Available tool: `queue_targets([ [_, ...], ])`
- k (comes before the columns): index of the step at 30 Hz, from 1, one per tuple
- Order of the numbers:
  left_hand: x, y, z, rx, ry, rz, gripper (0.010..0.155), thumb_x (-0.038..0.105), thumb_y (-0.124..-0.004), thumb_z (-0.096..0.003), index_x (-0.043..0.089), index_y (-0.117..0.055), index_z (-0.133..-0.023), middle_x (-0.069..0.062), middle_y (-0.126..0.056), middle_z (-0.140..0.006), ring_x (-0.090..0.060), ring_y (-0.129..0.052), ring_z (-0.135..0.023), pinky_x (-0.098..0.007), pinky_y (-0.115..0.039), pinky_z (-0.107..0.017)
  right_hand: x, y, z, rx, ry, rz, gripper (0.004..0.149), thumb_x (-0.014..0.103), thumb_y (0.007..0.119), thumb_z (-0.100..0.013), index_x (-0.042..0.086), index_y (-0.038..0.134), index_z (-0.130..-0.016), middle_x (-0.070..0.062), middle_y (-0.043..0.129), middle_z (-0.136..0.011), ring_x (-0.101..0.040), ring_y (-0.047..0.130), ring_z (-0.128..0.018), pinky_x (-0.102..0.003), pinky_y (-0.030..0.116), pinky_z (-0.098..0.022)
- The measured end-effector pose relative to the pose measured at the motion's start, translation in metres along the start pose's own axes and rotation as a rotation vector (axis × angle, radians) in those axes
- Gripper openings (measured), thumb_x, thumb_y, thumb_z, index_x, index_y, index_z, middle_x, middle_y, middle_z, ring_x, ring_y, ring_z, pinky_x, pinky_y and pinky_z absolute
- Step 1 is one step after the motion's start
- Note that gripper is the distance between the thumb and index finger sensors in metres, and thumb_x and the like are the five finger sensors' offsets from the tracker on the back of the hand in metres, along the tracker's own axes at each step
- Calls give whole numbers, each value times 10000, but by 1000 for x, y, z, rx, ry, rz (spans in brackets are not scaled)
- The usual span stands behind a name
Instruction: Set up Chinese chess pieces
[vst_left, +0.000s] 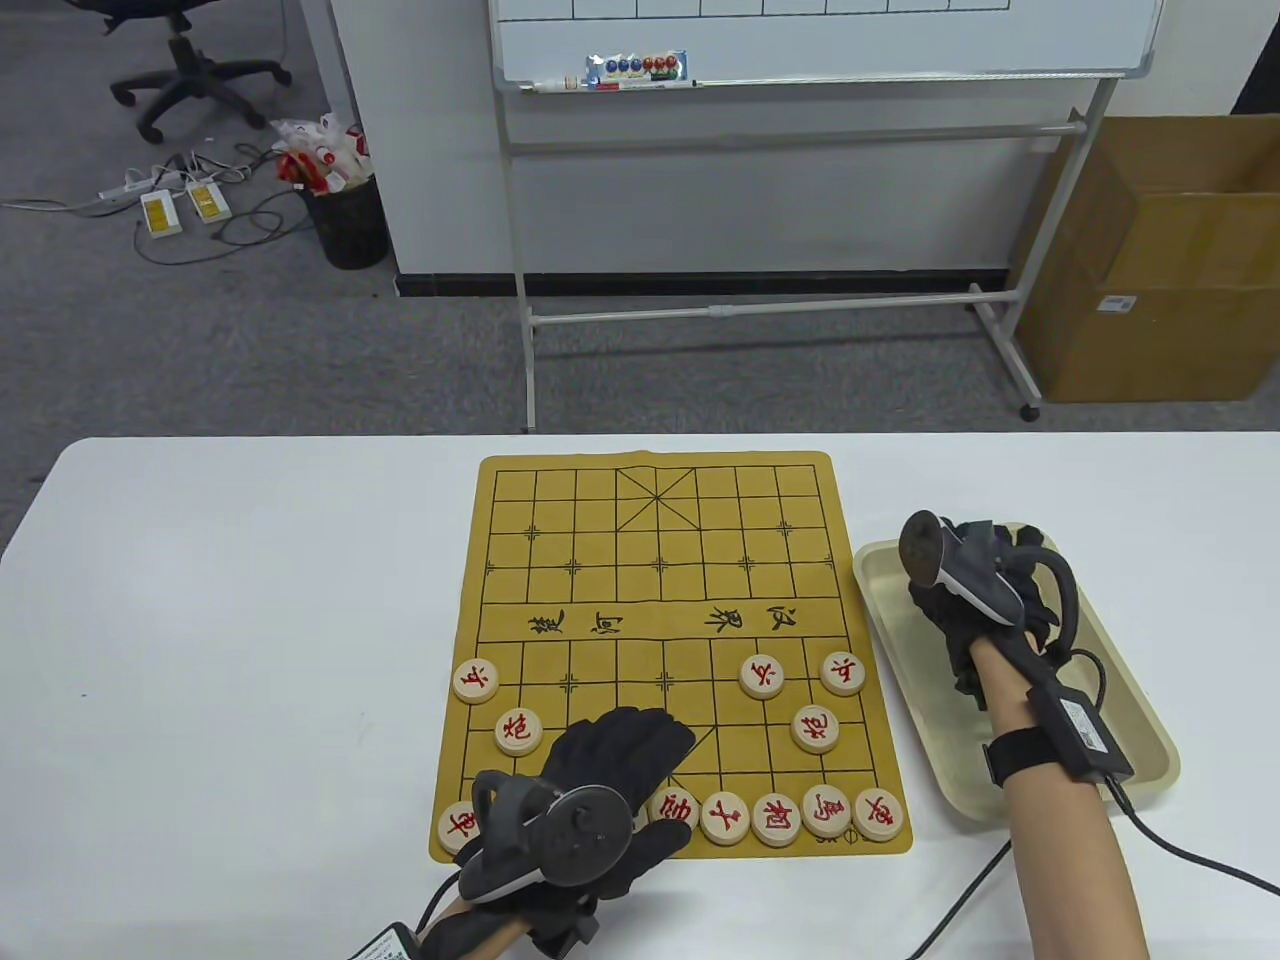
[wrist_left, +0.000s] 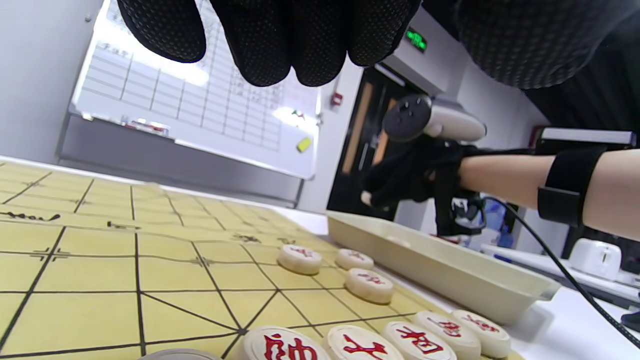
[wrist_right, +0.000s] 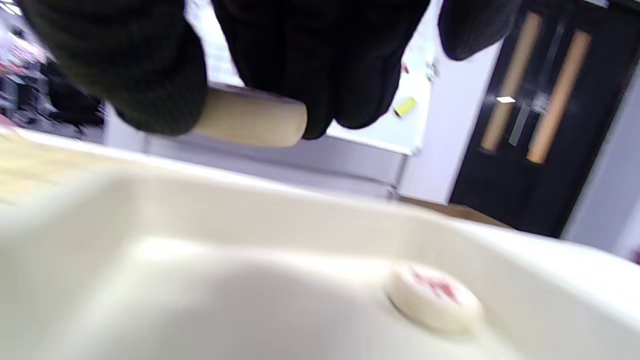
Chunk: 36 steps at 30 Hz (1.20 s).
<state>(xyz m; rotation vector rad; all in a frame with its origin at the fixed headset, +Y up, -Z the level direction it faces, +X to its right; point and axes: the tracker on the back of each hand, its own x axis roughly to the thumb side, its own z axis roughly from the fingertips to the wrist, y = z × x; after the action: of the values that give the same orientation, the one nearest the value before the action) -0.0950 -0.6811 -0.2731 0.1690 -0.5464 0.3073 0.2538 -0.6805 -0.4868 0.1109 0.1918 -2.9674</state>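
1. Table view: the board (vst_left: 660, 650) lies at centre on the white table (vst_left: 250, 620), and the tray (vst_left: 1140, 730) sits just right of it. Red-lettered pieces (vst_left: 775, 818) line the board's bottom row, with more higher up at lower left and lower right. The left hand (vst_left: 600, 790) rests low over the bottom row at lower centre, fingers stretched forward and flat, gripping nothing visible. The right hand (vst_left: 975, 600) hangs over the tray's upper part; its grip is hidden under the tracker. A whiteboard (vst_left: 820, 40) stands at the top, a carton (vst_left: 1150, 260) at upper right.

2. Left wrist view: the left fingertips (wrist_left: 265, 45) hang side by side at the top edge, straight and empty, above the board (wrist_left: 90, 270). Pieces (wrist_left: 370, 285) stand in the lower right of the frame beside the tray (wrist_left: 440, 275). The right hand (wrist_left: 410, 175) hovers above the tray at centre right.

3. Right wrist view, blurred: the right fingers (wrist_right: 320, 60) and thumb pinch a held piece (wrist_right: 250, 117) by its edge at upper centre, lifted above the tray (wrist_right: 150, 220). One loose piece (wrist_right: 432, 297) lies on the tray floor at lower right.
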Motion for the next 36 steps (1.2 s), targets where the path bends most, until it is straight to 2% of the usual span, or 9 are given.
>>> queue_targets([
  [3, 4, 0, 2, 1, -15, -14, 813, 603, -750, -347, 303, -530, -1070, -2, -616, -1149, -274, -660, -1082, -588, -593, -773, 43, -27, 19, -54, -225, -84, 749, 522, 853, -403, 198, 652, -1048, -49, 855, -993, -310, 838, -929, -642, 525, -762],
  [7, 6, 1, 4, 17, -20, -13, 809, 602, -749, -348, 304, -532, -1068, -1, -619, -1147, -273, -662, -1080, -589, -592, -773, 119, -33, 45, 10, -457, -151, 750, 525, 850, -402, 206, 647, -1050, -36, 854, -998, -299, 839, -938, -636, 531, -765],
  [13, 6, -3, 5, -6, -31, -33, 810, 603, -749, -346, 302, -537, -1068, -1, -625, -1144, -273, -668, -1076, -590, -596, -770, 197, -2, 62, 187, -606, -186, 749, 514, 856, -397, 210, 645, -1048, -26, 853, -999, -290, 835, -946, -640, 516, -770],
  [19, 9, -4, 5, -18, -42, -47, 814, 604, -749, -345, 303, -532, -1069, -2, -619, -1147, -274, -662, -1080, -591, -593, -772, 218, 31, 61, 219, -633, -81, 750, 515, 865, -393, 224, 635, -1046, -2, 849, -993, -275, 836, -941, -630, 527, -766],
  [24, 9, -5, 5, -23, -43, -61, 813, 604, -749, -346, 301, -534, -1069, -4, -622, -1146, -273, -665, -1079, -591, -593, -771, 210, 24, 60, 224, -620, -117, 791, 531, 846, -394, 219, 590, -1074, -22, 809, -1036, -299, 790, -988, -648, 493, -769],
  [28, 7, -4, 5, -18, -34, -61, 812, 604, -749, -346, 302, -535, -1069, -4, -624, -1145, -276, -668, -1077, -590, -594, -771, 173, -3, 45, 145, -485, -160, 775, 518, 834, -402, 221, 592, -1076, -41, 789, -1054, -319, 787, -997, -655, 486, -775],
  [32, 6, -3, 4, -16, -27, -56, 814, 604, -749, -346, 300, -534, -1069, -3, -624, -1145, -275, -666, -1078, -591, -593, -771, 94, -25, 14, 118, -215, -156, 789, 541, 832, -406, 238, 588, -1092, -84, 635, -1160, -378, 695, -1052, -662, 483, -778],
  [34, 5, -4, 4, -17, -23, -56, 813, 604, -749, -345, 302, -534, -1068, -4, -624, -1145, -276, -666, -1078, -591, -592, -772, 52, -22, -1, 215, -75, -102, 852, 576, 821, -411, 242, 508, -1130, -90, 514, -1210, -413, 605, -1090, -655, 467, -787],
  [36, 4, -4, 3, -23, -20, -58, 813, 603, -749, -347, 301, -533, -1070, -5, -622, -1146, -276, -666, -1077, -591, -593, -772, 14, -11, -10, 242, 53, -115, 862, 570, 825, -414, 228, 498, -1135, -105, 506, -1209, -403, 612, -1090, -643, 488, -784],
])
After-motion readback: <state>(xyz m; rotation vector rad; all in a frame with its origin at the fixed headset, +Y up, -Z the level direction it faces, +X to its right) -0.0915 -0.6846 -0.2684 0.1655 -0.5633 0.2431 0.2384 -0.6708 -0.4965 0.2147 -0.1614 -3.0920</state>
